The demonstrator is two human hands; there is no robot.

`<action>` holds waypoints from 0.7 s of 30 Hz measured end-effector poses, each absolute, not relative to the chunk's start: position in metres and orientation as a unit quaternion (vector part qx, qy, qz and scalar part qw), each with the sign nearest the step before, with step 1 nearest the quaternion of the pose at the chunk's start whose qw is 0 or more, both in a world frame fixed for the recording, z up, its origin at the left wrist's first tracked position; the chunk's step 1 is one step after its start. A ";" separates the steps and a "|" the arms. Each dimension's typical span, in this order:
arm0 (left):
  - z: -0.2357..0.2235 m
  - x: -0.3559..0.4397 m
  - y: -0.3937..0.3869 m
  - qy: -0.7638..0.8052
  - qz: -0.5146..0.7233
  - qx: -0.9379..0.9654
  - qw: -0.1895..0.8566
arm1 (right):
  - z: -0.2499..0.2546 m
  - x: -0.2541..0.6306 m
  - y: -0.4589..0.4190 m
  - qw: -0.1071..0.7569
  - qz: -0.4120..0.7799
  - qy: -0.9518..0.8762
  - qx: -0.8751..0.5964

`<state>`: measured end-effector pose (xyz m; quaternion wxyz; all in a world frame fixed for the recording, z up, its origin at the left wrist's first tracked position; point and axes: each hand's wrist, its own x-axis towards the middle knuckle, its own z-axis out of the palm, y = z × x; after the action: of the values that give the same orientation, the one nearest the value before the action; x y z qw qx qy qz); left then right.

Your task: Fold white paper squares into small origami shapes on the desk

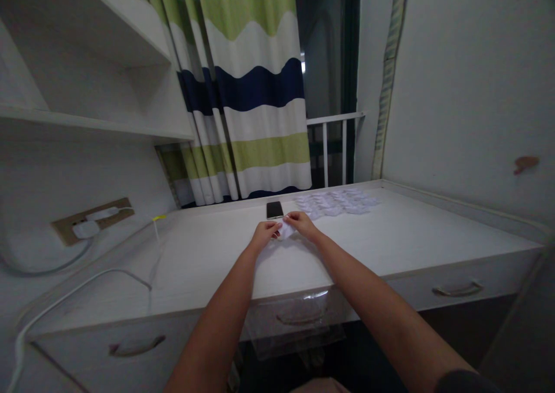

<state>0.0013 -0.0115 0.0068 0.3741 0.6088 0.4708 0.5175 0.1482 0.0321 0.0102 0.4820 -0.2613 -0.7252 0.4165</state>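
Observation:
Both my hands meet over the middle of a white desk point(390, 248). My left hand point(263, 233) and my right hand point(300, 223) are closed in a pinch on the same small white packet point(285, 230), held just above the desk top. A dark phone point(274, 210) lies flat right behind my hands. Farther back and to the right, several small white packets point(336, 201) lie spread in a loose pile on the desk.
A white cable point(78, 286) runs from a plug in a wall socket point(93, 219) across the desk's left side. Shelves point(87, 124) hang above on the left. A striped curtain point(255, 92) hangs behind the desk, and a wall point(468, 92) closes the right. Drawers with handles point(459, 290) sit below.

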 end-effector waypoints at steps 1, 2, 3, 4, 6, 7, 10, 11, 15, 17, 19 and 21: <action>0.007 0.001 -0.011 0.471 0.525 0.605 0.369 | 0.010 0.148 0.033 0.482 0.422 -0.721 -0.263; 0.007 0.000 -0.010 0.472 0.534 0.599 0.365 | 0.010 0.148 0.033 0.483 0.426 -0.717 -0.267; 0.007 -0.001 -0.009 0.471 0.545 0.591 0.362 | 0.010 0.147 0.034 0.485 0.427 -0.713 -0.272; 0.007 -0.001 -0.009 0.469 0.557 0.583 0.360 | 0.010 0.147 0.034 0.488 0.426 -0.710 -0.277; 0.007 -0.002 -0.008 0.464 0.577 0.569 0.357 | 0.010 0.148 0.035 0.494 0.421 -0.705 -0.286; 0.007 -0.002 -0.008 0.463 0.584 0.564 0.355 | 0.010 0.148 0.035 0.497 0.418 -0.703 -0.289; 0.007 -0.003 -0.008 0.463 0.595 0.559 0.346 | 0.010 0.149 0.036 0.509 0.405 -0.703 -0.289; 0.007 -0.003 -0.008 0.463 0.597 0.557 0.345 | 0.011 0.149 0.036 0.512 0.401 -0.703 -0.288; 0.008 -0.001 -0.010 0.461 0.589 0.556 0.363 | 0.010 0.150 0.037 0.523 0.384 -0.702 -0.294; 0.009 0.000 -0.011 0.461 0.575 0.563 0.374 | 0.010 0.150 0.038 0.527 0.374 -0.701 -0.300; 0.009 0.001 -0.012 0.464 0.558 0.574 0.379 | 0.009 0.150 0.040 0.529 0.367 -0.702 -0.304; 0.008 0.002 -0.012 0.467 0.547 0.583 0.378 | 0.009 0.150 0.040 0.529 0.363 -0.704 -0.305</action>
<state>0.0015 -0.0115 0.0082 0.3778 0.5829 0.4674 0.5468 0.1502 0.0405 0.0089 0.5285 -0.3051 -0.7040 0.3632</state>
